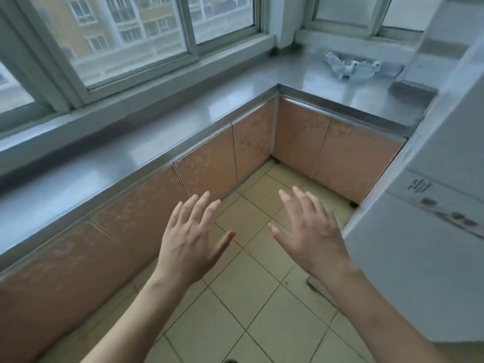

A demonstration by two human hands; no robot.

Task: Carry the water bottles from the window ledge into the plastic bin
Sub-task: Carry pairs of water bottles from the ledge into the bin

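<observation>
My left hand (191, 239) and my right hand (311, 231) are held out in front of me over the tiled floor, palms down, fingers spread, holding nothing. Far off at the back right, on the steel counter below the corner window, lie clear plastic water bottles (351, 65) on their sides, blurred, well beyond both hands. The window ledge (146, 100) along the left runs bare in this view. No plastic bin is visible.
An L-shaped steel counter (162, 150) with orange cabinet doors (209, 174) wraps the left and back. A large white appliance (429, 231) with buttons juts in close on the right. Beige floor tiles (243, 289) lie between them.
</observation>
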